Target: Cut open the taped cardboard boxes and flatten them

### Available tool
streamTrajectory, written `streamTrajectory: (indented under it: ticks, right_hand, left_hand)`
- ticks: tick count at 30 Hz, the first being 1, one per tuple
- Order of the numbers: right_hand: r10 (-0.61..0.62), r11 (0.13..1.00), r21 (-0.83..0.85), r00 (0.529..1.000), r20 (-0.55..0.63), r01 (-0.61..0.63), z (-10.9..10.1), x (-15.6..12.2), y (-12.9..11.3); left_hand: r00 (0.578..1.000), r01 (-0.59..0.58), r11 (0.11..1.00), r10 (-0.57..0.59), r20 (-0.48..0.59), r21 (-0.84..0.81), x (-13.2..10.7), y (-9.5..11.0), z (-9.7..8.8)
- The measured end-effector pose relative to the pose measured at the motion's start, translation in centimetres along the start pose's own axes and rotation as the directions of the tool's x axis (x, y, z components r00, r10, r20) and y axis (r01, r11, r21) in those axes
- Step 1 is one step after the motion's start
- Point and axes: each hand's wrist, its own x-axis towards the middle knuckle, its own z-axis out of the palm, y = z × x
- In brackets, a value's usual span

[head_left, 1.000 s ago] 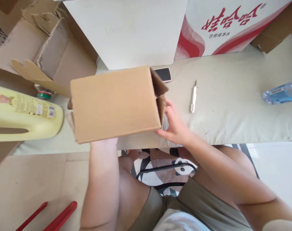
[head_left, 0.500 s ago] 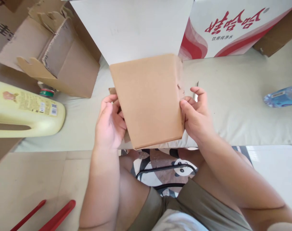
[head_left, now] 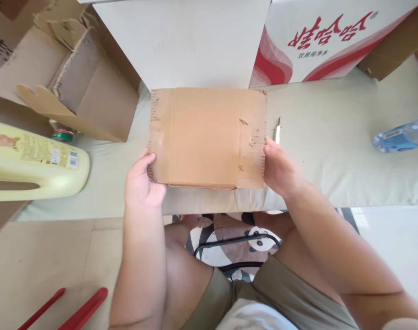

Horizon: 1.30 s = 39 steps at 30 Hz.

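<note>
A brown cardboard box (head_left: 205,137) is held level over the cloth-covered surface, with a broad face turned up to me. Torn, ragged flaps run along its left and right sides. My left hand (head_left: 142,178) grips its lower left edge, thumb on top and the other fingers mostly hidden beneath. On the opposite side, my right hand (head_left: 281,169) is closed on the right edge, its thumb at the rim. Just beyond the right hand lies a slim craft knife (head_left: 278,130) with its dark blade pointing away.
White cartons (head_left: 195,41) stand along the back, one with red lettering. An opened cardboard box (head_left: 102,87) and a yellow jug (head_left: 40,160) are on the left. A plastic bottle (head_left: 401,136) lies at right. Red bars (head_left: 85,307) show at lower left.
The cardboard box has been turned, so a wider face with torn side flaps now shows. Both hands have shifted their hold to its outer edges. The craft knife is more visible.
</note>
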Motion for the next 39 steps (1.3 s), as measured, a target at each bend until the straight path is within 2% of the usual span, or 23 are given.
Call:
streamTrajectory:
  ticks: [4,6,8,9,12,15,19,21,23,27,29,31,32,33,35,38,39]
  right_hand:
    - [-0.114,0.985,-0.108,0.976,0.184,0.135,0.4,-0.3,0.6]
    - [-0.15,0.966,-0.18,0.972,0.183,0.183,0.6,-0.3,0.9]
    - [-0.17,0.956,-0.224,0.98,0.108,0.19,0.9,-0.2,1.2]
    - [-0.181,0.952,-0.239,0.982,0.056,0.189,1.0,-0.2,1.3]
    - [-0.203,0.945,-0.276,0.976,-0.075,0.175,1.1,0.0,1.5]
    - [-0.197,0.935,-0.328,0.966,-0.169,0.133,0.9,0.1,1.5]
    - [-0.131,0.946,-0.321,0.955,-0.265,0.041,0.8,0.0,1.4]
    - [-0.108,0.959,-0.283,0.954,-0.279,0.025,0.9,0.0,1.3]
    - [-0.121,0.96,-0.278,0.948,-0.294,0.036,1.0,0.1,1.3]
    - [-0.205,0.944,-0.313,0.923,-0.326,0.099,0.8,0.4,1.4]
    - [-0.219,0.939,-0.328,0.915,-0.339,0.104,0.5,0.5,1.6]
    - [-0.212,0.94,-0.327,0.91,-0.355,0.091,0.1,0.6,1.8]
    - [-0.21,0.944,-0.318,0.907,-0.364,0.091,0.0,0.7,1.9]
    - [-0.213,0.948,-0.301,0.905,-0.369,0.101,-0.1,0.8,2.1]
    - [-0.237,0.955,-0.257,0.903,-0.359,0.149,-0.3,0.8,2.3]
    - [-0.303,0.948,-0.195,0.898,-0.319,0.251,-0.4,0.8,2.5]
    - [-0.318,0.945,-0.176,0.897,-0.306,0.276,-0.5,0.7,2.4]
  left_hand:
    - [0.987,0.037,0.997,-0.047,-0.155,-0.065,0.5,-0.3,-0.1]
    - [0.989,0.024,0.996,-0.036,-0.144,-0.082,-0.2,0.4,0.4]
    - [0.997,-0.056,0.994,0.051,-0.058,-0.097,-1.3,1.3,1.1]
    - [0.998,-0.061,0.993,0.062,0.011,-0.101,-1.8,1.7,1.4]
    - [0.983,0.026,0.996,-0.011,0.181,-0.081,-2.8,2.0,1.8]
    - [0.967,0.086,0.995,-0.071,0.246,-0.048,-2.7,1.3,1.4]
    - [0.969,-0.04,0.998,0.049,0.242,-0.041,-2.2,0.6,1.0]
    - [0.97,-0.098,0.995,0.101,0.22,-0.022,-2.3,0.5,1.2]
    - [0.979,-0.094,0.995,0.095,0.181,-0.014,-2.5,0.6,1.6]
    - [0.994,-0.107,0.994,0.106,0.026,0.037,-2.8,1.2,1.4]
    - [0.997,-0.028,0.998,0.024,0.07,0.049,-2.9,1.7,0.8]
    - [0.982,0.085,0.996,-0.088,0.168,0.024,-2.9,2.1,0.2]
    - [0.976,0.106,0.994,-0.106,0.187,0.011,-2.9,2.3,0.1]
    - [0.982,0.087,0.996,-0.087,0.165,0.006,-2.8,2.3,0.1]
    - [0.999,-0.04,0.998,0.038,0.039,0.056,-2.5,2.0,0.3]
    - [0.962,-0.21,0.957,0.239,-0.132,0.197,-1.4,0.6,0.4]
    - [0.962,-0.193,0.957,0.228,-0.149,0.218,-1.0,0.1,0.1]
